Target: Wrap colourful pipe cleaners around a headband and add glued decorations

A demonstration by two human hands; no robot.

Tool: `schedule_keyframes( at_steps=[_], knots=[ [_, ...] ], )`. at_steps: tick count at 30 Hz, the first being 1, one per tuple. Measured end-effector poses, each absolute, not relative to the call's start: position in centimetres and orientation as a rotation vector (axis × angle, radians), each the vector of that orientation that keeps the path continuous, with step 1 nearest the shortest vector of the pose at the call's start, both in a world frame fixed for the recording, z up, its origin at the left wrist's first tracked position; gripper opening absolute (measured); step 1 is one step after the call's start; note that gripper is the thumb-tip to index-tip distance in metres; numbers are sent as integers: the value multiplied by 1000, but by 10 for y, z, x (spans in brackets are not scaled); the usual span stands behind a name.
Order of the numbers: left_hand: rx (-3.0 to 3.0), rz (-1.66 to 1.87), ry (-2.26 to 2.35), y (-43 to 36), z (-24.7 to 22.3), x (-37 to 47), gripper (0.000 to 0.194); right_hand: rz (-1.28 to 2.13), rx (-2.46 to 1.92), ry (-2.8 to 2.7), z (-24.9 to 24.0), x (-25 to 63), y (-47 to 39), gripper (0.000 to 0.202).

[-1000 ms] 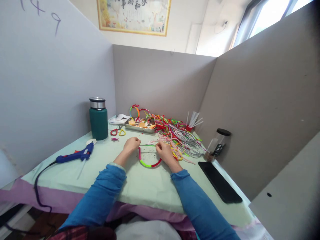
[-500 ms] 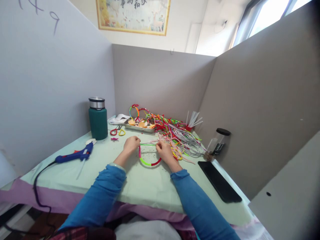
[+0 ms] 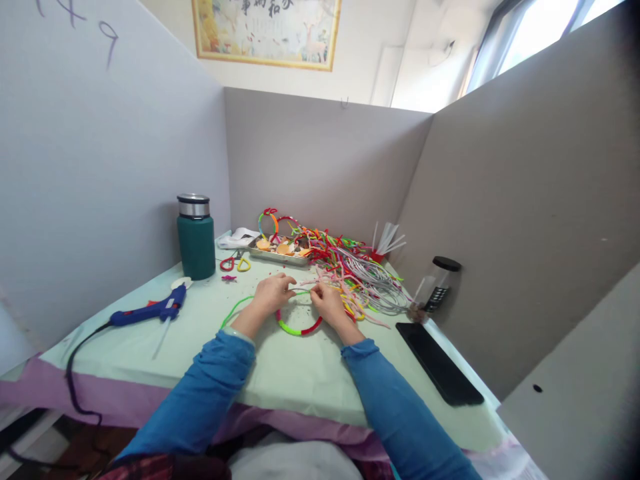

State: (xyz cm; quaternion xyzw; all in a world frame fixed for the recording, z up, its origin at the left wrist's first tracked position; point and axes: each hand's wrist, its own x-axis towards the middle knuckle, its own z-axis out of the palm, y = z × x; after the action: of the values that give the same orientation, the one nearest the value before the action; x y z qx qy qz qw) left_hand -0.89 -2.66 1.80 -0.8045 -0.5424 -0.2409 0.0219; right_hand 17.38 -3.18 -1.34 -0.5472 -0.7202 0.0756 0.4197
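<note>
A ring wound in coloured pipe cleaner (image 3: 290, 329), with pink, bright green and red sections, stands between my hands above the table. My right hand (image 3: 329, 303) pinches its upper right part, where a thin grey stretch shows. A loose green pipe cleaner (image 3: 235, 309) runs from the right fingers past my left hand and sticks out to the left, curving down. My left hand (image 3: 273, 295) is at the ring's upper left, its thumb and fingertips apart; part of the ring is hidden behind it.
Behind lie a heap of pipe cleaners (image 3: 345, 250) and a metal tray (image 3: 280, 259) of small pieces. Scissors (image 3: 235, 264), a green bottle (image 3: 196, 243) and a blue glue gun (image 3: 150, 312) are left. A black phone-like slab (image 3: 440, 367) and clear jar (image 3: 437, 287) are right.
My left hand has moved slightly right and its fingers have parted. The green pipe cleaner's free end now shows left of that hand. My right hand has barely shifted.
</note>
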Motion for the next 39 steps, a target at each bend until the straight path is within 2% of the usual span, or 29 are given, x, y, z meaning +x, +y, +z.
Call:
schedule_keyframes(
  at_steps=[5, 14, 26, 39],
  knots=[
    [-2488, -671, -1419, -27, 12, -1, 33, 222, -1348, -1795, -16, 170, -30, 13],
    [-2428, -517, -1193, -23, 7, 12, 16, 215, -1346, -1811, -19, 167, -29, 13],
    [-2405, -464, -1099, -25, 9, 14, 15, 237, -1387, -1795, -19, 168, -28, 14],
    [-2420, -440, -1263, -30, 6, 18, 26, 213, -1325, -1804, -19, 168, -28, 13]
  ],
)
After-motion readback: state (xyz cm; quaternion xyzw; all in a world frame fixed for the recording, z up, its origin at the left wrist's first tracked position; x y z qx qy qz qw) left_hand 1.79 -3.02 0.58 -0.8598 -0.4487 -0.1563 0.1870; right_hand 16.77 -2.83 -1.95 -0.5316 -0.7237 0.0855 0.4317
